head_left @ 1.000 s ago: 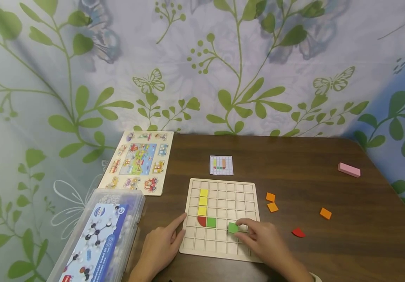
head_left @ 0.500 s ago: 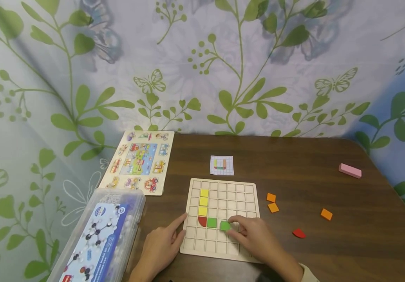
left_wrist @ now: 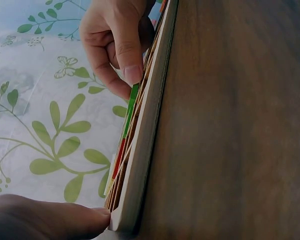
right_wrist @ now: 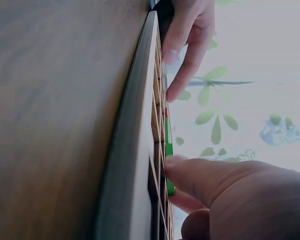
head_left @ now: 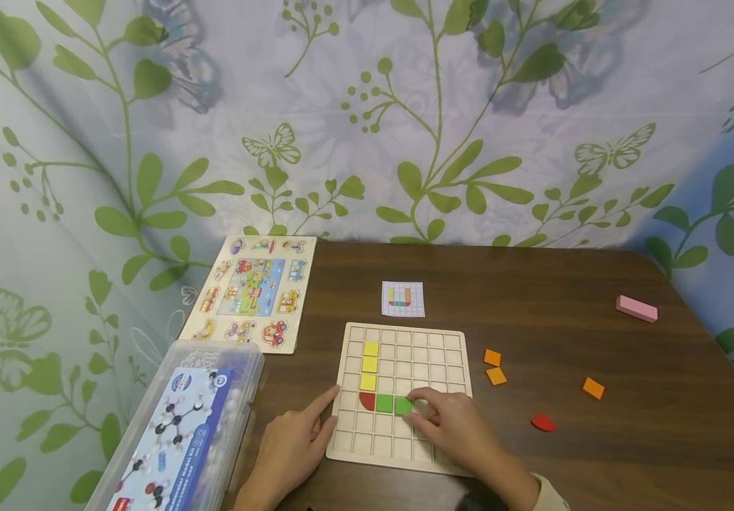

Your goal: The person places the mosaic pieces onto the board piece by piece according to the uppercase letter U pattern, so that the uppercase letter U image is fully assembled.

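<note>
My right hand (head_left: 456, 429) pinches a green square tile (head_left: 402, 406) between thumb and forefinger at the grid of the pale wooden board (head_left: 421, 353). Beside that tile sits another green square tile (head_left: 384, 403), then a red quarter-circle tile (head_left: 368, 401). Several yellow square tiles (head_left: 369, 364) form a column above the red one. My left hand (head_left: 293, 443) touches the board's left edge with thumb and forefinger extended. Seen low in the right wrist view, the right thumb (right_wrist: 190, 172) overlaps the green tile's near edge.
Several orange tiles (head_left: 496, 375) and a red quarter-circle (head_left: 542, 423) lie right of the board. Behind it is a small pattern card (head_left: 414, 311). A pink block (head_left: 637, 309) lies far right. Leftward are a vehicle puzzle (head_left: 299, 312) and a clear molecular model box (head_left: 248, 362).
My right hand has moved left across the board with the green tile, which now lies in line against the other green one. The left hand stays at the board's edge.
</note>
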### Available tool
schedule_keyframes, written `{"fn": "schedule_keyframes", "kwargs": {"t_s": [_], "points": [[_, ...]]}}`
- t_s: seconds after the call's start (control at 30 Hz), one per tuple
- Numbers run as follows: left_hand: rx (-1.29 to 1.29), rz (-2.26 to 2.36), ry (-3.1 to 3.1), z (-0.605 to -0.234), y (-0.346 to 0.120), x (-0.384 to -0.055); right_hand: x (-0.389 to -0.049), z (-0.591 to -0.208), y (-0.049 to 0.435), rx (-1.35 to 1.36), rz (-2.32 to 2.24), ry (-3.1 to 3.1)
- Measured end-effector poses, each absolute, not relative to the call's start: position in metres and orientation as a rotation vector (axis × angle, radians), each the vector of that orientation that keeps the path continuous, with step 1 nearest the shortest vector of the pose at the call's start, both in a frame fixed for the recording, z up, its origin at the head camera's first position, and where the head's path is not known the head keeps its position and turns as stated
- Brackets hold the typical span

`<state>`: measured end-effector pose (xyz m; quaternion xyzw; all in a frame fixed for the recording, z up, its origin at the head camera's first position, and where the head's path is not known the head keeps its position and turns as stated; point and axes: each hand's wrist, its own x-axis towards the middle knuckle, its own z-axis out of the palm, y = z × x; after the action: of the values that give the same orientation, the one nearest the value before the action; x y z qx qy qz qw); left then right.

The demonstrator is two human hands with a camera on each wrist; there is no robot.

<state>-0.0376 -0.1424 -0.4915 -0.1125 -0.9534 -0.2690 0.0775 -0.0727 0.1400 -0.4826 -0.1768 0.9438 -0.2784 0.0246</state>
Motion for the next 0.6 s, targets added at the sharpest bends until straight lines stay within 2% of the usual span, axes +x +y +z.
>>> {"fn": "schedule_keyframes", "kwargs": {"t_s": [0.6], "points": [[-0.332, -0.792, -2.846, -0.4927, -0.1431, -0.0373, -0.0701, -0.486, 0.136, -0.517, -0.892, 2.992]]}}
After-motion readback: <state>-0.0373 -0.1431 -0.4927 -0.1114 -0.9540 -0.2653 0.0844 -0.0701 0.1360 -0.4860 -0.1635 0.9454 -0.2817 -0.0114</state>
